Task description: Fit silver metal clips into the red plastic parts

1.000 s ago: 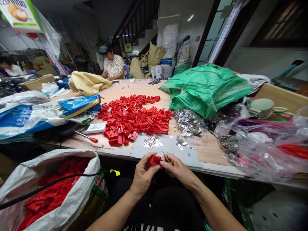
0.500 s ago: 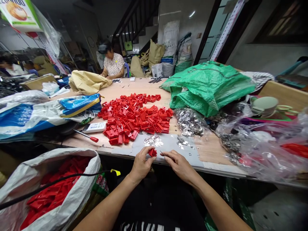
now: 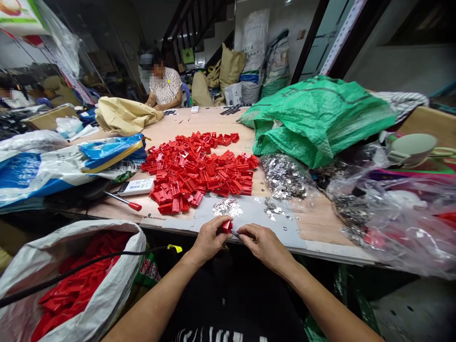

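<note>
Near the table's front edge, my left hand is closed round a small red plastic part. My right hand pinches a thin, dark, narrow piece, and its tip meets the red part or lies right beside it; too small to name its kind. Just beyond my hands lies a patch of small flat silver metal pieces on a grey sheet. Past them spreads a large heap of the same red plastic parts.
An open white sack of red parts stands at lower left, a black cable crossing it. A red-tipped rod lies left of the heap. Right are a green woven bag and bagged metal pieces. Another person sits across the table.
My right hand has come left, bringing the thin piece up to the red part. The left hand still holds that part. The view has shifted slightly.
</note>
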The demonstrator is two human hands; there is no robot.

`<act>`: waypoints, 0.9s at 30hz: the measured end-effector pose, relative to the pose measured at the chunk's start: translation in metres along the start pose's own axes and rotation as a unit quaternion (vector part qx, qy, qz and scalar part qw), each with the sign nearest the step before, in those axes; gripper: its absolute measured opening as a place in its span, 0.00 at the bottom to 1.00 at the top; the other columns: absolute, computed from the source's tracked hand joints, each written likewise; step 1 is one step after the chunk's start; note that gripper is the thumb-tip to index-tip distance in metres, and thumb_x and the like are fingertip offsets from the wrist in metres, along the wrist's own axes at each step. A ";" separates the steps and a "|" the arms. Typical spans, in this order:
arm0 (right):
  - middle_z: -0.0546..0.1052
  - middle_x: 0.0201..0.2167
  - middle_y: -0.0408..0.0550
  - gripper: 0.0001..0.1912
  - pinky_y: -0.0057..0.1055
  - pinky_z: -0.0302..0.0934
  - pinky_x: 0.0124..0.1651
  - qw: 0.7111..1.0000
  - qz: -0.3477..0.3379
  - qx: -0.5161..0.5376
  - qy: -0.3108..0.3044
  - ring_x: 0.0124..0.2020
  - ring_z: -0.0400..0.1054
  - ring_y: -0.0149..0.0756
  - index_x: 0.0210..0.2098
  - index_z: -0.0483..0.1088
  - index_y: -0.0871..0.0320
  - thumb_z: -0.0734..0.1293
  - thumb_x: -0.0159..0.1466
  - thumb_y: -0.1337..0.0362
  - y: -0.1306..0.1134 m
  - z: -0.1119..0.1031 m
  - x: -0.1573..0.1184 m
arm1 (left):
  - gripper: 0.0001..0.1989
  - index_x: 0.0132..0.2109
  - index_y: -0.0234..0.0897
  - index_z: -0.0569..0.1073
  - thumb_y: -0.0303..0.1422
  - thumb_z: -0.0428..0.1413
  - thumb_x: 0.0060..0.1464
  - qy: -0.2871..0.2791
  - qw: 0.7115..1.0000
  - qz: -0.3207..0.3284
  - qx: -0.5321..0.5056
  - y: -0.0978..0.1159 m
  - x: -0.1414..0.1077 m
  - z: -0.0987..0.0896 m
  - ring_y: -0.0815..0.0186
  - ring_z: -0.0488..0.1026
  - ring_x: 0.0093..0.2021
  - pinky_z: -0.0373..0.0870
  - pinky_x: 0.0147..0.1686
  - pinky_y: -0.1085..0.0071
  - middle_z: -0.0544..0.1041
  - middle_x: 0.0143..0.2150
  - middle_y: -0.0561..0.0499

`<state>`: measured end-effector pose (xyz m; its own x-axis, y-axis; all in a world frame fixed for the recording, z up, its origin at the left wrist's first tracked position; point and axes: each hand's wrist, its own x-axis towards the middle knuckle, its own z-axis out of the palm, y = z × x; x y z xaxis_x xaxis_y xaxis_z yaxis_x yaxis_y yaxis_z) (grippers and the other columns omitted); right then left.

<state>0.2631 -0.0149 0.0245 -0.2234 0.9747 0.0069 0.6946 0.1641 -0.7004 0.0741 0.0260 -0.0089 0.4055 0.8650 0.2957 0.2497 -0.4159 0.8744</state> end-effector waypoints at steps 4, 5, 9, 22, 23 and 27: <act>0.77 0.36 0.47 0.11 0.33 0.60 0.42 1.000 -0.001 0.001 -0.003 0.39 0.70 0.39 0.37 0.74 0.53 0.60 0.64 0.64 0.001 0.000 0.000 | 0.20 0.50 0.43 0.74 0.26 0.59 0.48 -0.002 1.000 -0.007 -0.003 0.001 0.000 -0.001 0.61 0.74 0.47 0.68 0.49 0.64 0.78 0.46 0.49; 0.77 0.36 0.46 0.11 0.33 0.60 0.41 1.000 0.001 0.003 -0.005 0.39 0.70 0.39 0.37 0.74 0.53 0.60 0.64 0.64 0.001 -0.001 0.000 | 0.20 0.50 0.43 0.74 0.26 0.59 0.48 -0.004 1.000 -0.010 -0.003 0.002 0.000 -0.001 0.61 0.74 0.46 0.68 0.49 0.64 0.78 0.47 0.49; 0.77 0.35 0.46 0.10 0.33 0.60 0.40 1.000 0.010 -0.004 -0.012 0.38 0.70 0.38 0.36 0.73 0.53 0.59 0.64 0.64 0.000 -0.001 0.001 | 0.20 0.49 0.43 0.74 0.25 0.59 0.48 -0.012 1.000 -0.016 -0.005 0.003 0.001 -0.002 0.61 0.74 0.46 0.68 0.48 0.65 0.78 0.46 0.49; 0.75 0.34 0.49 0.10 0.33 0.59 0.38 0.994 0.053 -0.100 0.006 0.36 0.70 0.40 0.37 0.70 0.54 0.58 0.65 0.69 -0.012 0.016 0.001 | 0.20 0.48 0.45 0.75 0.24 0.59 0.47 -0.007 1.000 -0.020 -0.004 0.000 0.002 0.000 0.61 0.75 0.43 0.70 0.46 0.64 0.79 0.44 0.49; 0.74 0.34 0.50 0.10 0.33 0.59 0.37 0.992 0.057 -0.113 0.011 0.35 0.70 0.40 0.37 0.70 0.55 0.58 0.65 0.69 -0.015 0.019 0.001 | 0.21 0.48 0.45 0.75 0.24 0.59 0.47 -0.001 1.000 -0.020 -0.004 -0.001 0.002 0.001 0.61 0.75 0.43 0.70 0.46 0.64 0.79 0.44 0.50; 0.74 0.35 0.49 0.09 0.31 0.59 0.35 0.987 0.069 -0.145 0.023 0.36 0.70 0.39 0.37 0.68 0.55 0.57 0.65 0.70 -0.021 0.024 0.002 | 0.20 0.48 0.44 0.75 0.24 0.58 0.47 0.012 1.000 -0.019 -0.003 0.000 0.002 0.003 0.61 0.75 0.41 0.70 0.45 0.64 0.80 0.42 0.50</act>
<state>0.2317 -0.0199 0.0220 -0.0863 0.9955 -0.0383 0.8847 0.0589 -0.4625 0.0775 0.0266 -0.0100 0.3740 0.8868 0.2716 0.2594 -0.3812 0.8874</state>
